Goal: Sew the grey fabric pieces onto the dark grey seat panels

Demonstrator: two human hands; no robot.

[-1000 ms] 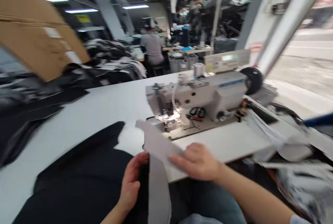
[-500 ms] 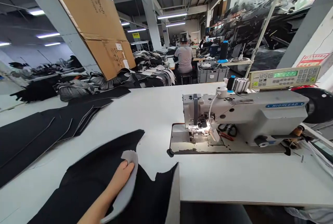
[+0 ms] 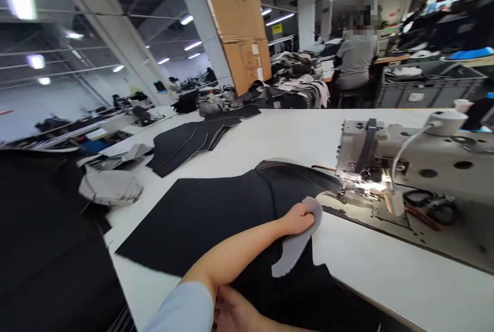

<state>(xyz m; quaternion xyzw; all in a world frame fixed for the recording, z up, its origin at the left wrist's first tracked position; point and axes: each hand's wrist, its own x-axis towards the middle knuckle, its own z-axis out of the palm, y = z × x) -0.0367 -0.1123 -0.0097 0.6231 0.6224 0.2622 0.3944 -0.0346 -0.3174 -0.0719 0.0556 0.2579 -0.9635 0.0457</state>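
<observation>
My left hand [image 3: 299, 219], at the end of a bare forearm, is closed on the folded-back edge of a black fabric panel [image 3: 224, 201], whose grey underside [image 3: 291, 255] shows. The panel lies flat on the white table, and its pointed right end reaches the needle area of the sewing machine [image 3: 366, 172]. A reddish stitch line runs along that end. At the bottom, beside the left sleeve cuff, is my right hand [image 3: 239, 314]. Its fingers look curled, partly hidden behind the left forearm, and what they hold cannot be made out.
Dark cut panels [image 3: 185, 141] lie farther back on the white table [image 3: 293, 131]. At left are a black fabric pile [image 3: 46, 239] and grey scraps [image 3: 111, 185]. Behind stand a tall cardboard box [image 3: 239, 23], a grey crate [image 3: 428, 85] and a seated person [image 3: 355, 59].
The view has turned left. My left hand, still gripping the folded edge, has brought the panel to the right, up to the machine's needle area. My right hand has come into view at the bottom.
</observation>
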